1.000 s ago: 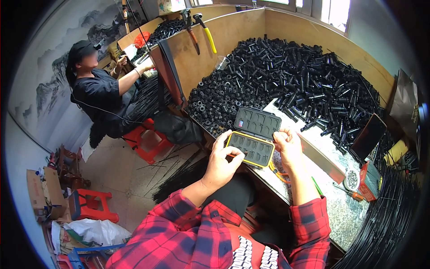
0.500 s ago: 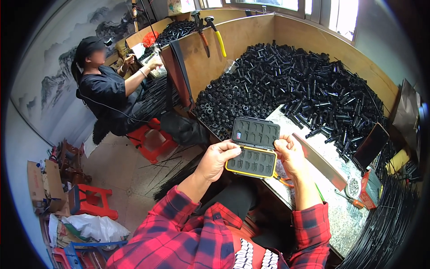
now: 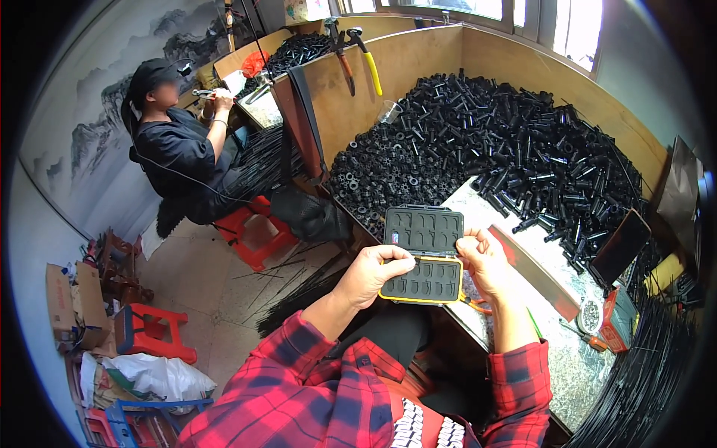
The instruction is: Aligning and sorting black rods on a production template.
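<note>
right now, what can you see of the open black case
The case looks like hard plastic, its two halves hinged open, insides facing the camera. Yellow trim edges the lower half; both hold dark inserts with rows of slots, none visibly filled. A small label sits upper-half, lower left. The right hand grips its right edge near the hinge; the left hand's fingertips overlap the left side, their grip unclear.

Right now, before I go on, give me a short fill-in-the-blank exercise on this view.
1. The case between the left hand and right hand is not closed but ____.
2. Its lower rim is coloured ____.
3. The stool near the co-worker is coloured ____.
4. The yellow-handled tool hangs to the ____ of the orange-handled tool.

Missing words: open; yellow; red; right.
</note>
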The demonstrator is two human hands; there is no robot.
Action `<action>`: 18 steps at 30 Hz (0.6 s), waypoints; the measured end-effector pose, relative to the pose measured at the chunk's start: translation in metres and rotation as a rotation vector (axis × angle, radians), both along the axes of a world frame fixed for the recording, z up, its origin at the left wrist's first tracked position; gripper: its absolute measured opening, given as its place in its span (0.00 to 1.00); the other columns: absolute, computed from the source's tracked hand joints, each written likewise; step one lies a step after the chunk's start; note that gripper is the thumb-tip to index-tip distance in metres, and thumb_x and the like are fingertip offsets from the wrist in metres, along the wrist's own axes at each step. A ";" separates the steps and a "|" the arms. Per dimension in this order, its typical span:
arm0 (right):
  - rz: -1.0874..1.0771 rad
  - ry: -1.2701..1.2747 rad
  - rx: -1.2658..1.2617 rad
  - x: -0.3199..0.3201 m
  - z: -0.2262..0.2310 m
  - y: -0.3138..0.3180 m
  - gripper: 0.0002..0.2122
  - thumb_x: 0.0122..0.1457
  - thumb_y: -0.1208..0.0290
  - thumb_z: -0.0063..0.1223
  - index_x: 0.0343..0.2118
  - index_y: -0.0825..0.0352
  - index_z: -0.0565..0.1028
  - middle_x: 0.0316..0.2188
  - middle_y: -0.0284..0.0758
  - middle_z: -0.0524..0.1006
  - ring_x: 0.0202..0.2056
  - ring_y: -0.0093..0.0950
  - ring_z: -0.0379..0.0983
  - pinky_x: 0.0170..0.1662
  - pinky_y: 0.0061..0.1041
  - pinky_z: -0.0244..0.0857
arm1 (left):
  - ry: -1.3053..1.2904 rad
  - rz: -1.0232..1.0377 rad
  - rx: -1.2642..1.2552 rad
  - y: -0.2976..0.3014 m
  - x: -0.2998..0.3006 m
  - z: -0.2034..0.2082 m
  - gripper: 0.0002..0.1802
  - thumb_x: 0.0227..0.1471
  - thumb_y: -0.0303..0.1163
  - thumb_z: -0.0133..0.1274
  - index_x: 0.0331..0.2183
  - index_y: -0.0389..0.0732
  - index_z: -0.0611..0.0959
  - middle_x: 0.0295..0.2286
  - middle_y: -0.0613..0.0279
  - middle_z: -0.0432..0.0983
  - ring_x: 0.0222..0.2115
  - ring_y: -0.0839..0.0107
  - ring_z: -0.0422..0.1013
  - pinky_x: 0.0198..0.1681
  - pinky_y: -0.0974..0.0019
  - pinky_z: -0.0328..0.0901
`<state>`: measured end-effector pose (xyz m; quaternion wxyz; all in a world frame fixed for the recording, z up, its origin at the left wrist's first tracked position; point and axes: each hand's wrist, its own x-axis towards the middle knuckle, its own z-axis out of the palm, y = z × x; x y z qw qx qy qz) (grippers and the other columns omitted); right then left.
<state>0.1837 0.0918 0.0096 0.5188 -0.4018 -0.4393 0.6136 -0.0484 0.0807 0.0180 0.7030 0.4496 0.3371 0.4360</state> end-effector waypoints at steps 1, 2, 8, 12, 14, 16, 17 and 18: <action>0.001 0.000 0.000 0.000 0.001 0.000 0.10 0.57 0.72 0.53 0.40 0.66 0.68 0.27 0.24 0.72 0.27 0.15 0.69 0.33 0.15 0.64 | 0.000 0.001 0.000 -0.001 0.001 0.001 0.04 0.50 0.23 0.56 0.31 0.33 0.81 0.28 0.63 0.77 0.29 0.77 0.73 0.37 0.72 0.69; 0.004 -0.003 0.002 0.000 0.001 -0.001 0.10 0.57 0.72 0.53 0.40 0.66 0.68 0.27 0.24 0.72 0.27 0.14 0.68 0.32 0.15 0.64 | -0.001 0.004 -0.014 -0.002 0.001 0.001 0.04 0.49 0.24 0.56 0.30 0.34 0.81 0.28 0.65 0.77 0.29 0.79 0.72 0.37 0.74 0.68; 0.003 0.000 -0.001 0.000 0.002 0.000 0.10 0.57 0.72 0.54 0.40 0.66 0.68 0.26 0.24 0.72 0.26 0.14 0.68 0.31 0.15 0.63 | 0.032 0.043 0.033 -0.005 0.003 0.000 0.04 0.49 0.24 0.56 0.30 0.34 0.82 0.27 0.66 0.77 0.29 0.80 0.72 0.36 0.74 0.67; -0.008 0.006 0.006 0.001 -0.001 0.001 0.11 0.56 0.72 0.55 0.40 0.67 0.68 0.26 0.25 0.72 0.26 0.15 0.68 0.32 0.15 0.63 | 0.056 0.068 0.093 -0.007 0.005 0.000 0.03 0.49 0.22 0.56 0.30 0.34 0.82 0.28 0.65 0.77 0.29 0.79 0.72 0.37 0.74 0.68; -0.012 0.000 0.002 0.000 -0.002 0.001 0.12 0.56 0.72 0.55 0.41 0.67 0.68 0.26 0.24 0.72 0.26 0.15 0.68 0.32 0.15 0.64 | 0.071 0.076 0.107 -0.008 0.005 0.002 0.03 0.49 0.23 0.56 0.29 0.34 0.82 0.27 0.65 0.77 0.29 0.79 0.72 0.36 0.75 0.67; -0.014 -0.006 -0.002 -0.001 -0.002 0.001 0.12 0.56 0.72 0.55 0.41 0.67 0.68 0.27 0.24 0.72 0.26 0.15 0.68 0.33 0.15 0.64 | 0.085 0.085 0.121 -0.008 0.004 0.002 0.03 0.49 0.23 0.57 0.29 0.33 0.82 0.27 0.65 0.77 0.29 0.79 0.72 0.36 0.75 0.67; -0.008 -0.004 -0.004 -0.001 -0.002 0.001 0.12 0.56 0.72 0.55 0.41 0.67 0.68 0.27 0.24 0.71 0.27 0.15 0.68 0.33 0.15 0.64 | 0.099 0.091 0.129 -0.009 0.004 0.001 0.04 0.49 0.23 0.57 0.29 0.33 0.82 0.27 0.65 0.77 0.29 0.79 0.72 0.37 0.75 0.67; -0.002 -0.002 -0.005 -0.002 -0.002 0.001 0.12 0.56 0.72 0.55 0.42 0.67 0.68 0.27 0.24 0.71 0.27 0.15 0.68 0.33 0.16 0.64 | 0.113 0.098 0.138 -0.009 0.003 0.001 0.04 0.48 0.23 0.57 0.29 0.33 0.82 0.27 0.65 0.77 0.29 0.79 0.71 0.37 0.74 0.67</action>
